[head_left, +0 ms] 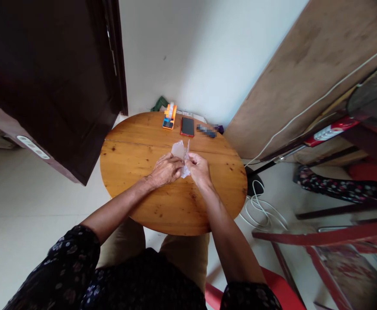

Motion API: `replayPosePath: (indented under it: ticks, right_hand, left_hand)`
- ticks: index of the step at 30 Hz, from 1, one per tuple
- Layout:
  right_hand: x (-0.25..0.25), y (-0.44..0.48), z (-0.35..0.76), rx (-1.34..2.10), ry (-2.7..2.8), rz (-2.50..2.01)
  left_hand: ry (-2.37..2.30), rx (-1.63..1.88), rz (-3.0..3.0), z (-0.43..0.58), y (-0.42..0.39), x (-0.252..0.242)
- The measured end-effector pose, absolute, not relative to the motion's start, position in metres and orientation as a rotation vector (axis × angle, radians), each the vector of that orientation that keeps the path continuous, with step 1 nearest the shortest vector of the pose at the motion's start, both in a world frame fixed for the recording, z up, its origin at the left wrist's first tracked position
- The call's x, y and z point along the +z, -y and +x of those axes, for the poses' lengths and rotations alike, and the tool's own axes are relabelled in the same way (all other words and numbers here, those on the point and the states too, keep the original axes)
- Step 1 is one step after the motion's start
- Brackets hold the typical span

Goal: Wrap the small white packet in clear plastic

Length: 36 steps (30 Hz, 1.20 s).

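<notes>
Both my hands meet over the middle of a round wooden table [136, 189]. My left hand [165, 170] and my right hand [200, 168] are closed on a small piece of pale, thin paper or plastic [180, 151], pinching it between them. Its upper part sticks up above my fingers and a bit hangs below them. What the piece is I cannot make out exactly.
At the table's far edge lie an orange and blue small object [169, 117], a red phone [187, 126] with a dark screen, and a dark blurred item [206, 130]. A dark door [62, 86] stands left, a wooden board [304, 73] leans right, white cable [262, 211] on the floor.
</notes>
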State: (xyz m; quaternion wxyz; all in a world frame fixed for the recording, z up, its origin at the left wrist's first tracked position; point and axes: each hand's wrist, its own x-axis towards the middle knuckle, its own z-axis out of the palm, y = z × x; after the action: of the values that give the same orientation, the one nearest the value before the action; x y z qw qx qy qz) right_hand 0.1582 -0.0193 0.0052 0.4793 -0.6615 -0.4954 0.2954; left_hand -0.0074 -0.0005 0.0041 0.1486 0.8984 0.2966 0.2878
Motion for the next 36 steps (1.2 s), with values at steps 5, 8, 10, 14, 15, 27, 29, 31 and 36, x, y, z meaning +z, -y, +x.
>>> replayPosePath:
  ticks: [5,8,10,14,15,27,29,31,36]
  right_hand:
    - [0.018,0.026,0.153,0.839,1.163,-1.616]
    - [0.025,0.032,0.153,0.911,1.175,-1.578]
    - [0.028,0.034,0.153,0.928,1.222,-1.596]
    - [0.031,0.035,0.152,0.884,1.457,-1.683]
    - [0.033,0.035,0.151,0.846,1.526,-1.701]
    - [0.045,0.035,0.156,0.632,1.955,-1.708]
    - [0.046,0.031,0.163,0.697,1.958,-1.645]
    - [0.047,0.029,0.170,0.788,1.955,-1.575]
    - [0.047,0.020,0.190,0.947,1.895,-1.412]
  left_hand:
    - [-0.803,0.891,2.461,-0.005,-0.003,-0.002]
    - [-0.849,0.980,2.308,-0.004,-0.002,-0.003]
    - [-0.902,1.037,2.186,-0.004,0.000,-0.003]
    - [-0.953,1.027,1.941,-0.004,0.002,0.001]
    - [-0.957,1.018,1.869,-0.004,0.002,0.002]
    - [-1.244,0.718,1.938,0.000,-0.007,0.030]
    - [-1.288,0.630,1.984,0.003,-0.009,0.034]
    - [-1.345,0.608,2.009,0.005,-0.008,0.035]
    - [-1.325,0.650,2.014,0.007,-0.001,0.027]
